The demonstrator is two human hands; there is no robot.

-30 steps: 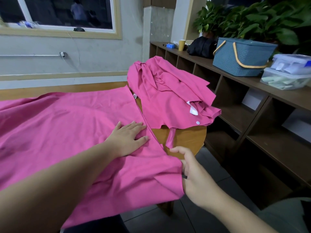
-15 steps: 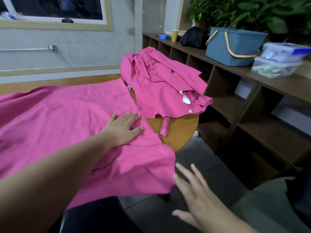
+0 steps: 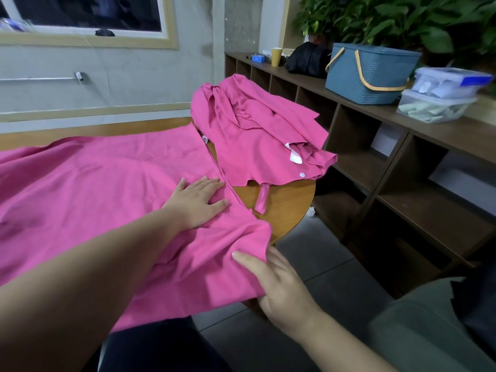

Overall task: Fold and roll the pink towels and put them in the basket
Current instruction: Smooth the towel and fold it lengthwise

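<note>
Spread towel [image 3: 88, 189]: laid out flat over most of the table, near corner hanging off the front edge; flat presumably so edges can be matched for a fold.
Left hand [image 3: 197, 201]: fingers straight and together, palm pressed down on the spread towel near its right edge; likely pinning the cloth so it will not slide while the corner is worked.
Right hand [image 3: 279, 285]: at the hanging near corner, thumb on top of the cloth, fingers under or behind the hem and mostly hidden; looks like a light pinch on the corner, though cannot tell for sure how firmly closed.
Step in hand: judged to be taking up the loose corner to bring it over for the first fold; nothing folded or rolled yet.
Second towel [image 3: 257, 140]: crumpled in a heap at the far right end of the table, white tag showing, a strap dangling onto bare wood; waiting its turn.
Table [image 3: 284, 200]: wooden, rounded end bare just right of the left hand.
Basket [image 3: 367, 73]: blue woven with yellow handles, on the shelf unit to the right, well apart from both towels.
Shelf unit [image 3: 389, 167]: dark wood with open cubbies, clear lidded boxes [image 3: 440, 95] just beside the basket.
Risk: cloth slipping off the front edge if the pinning palm lifts early.
</note>
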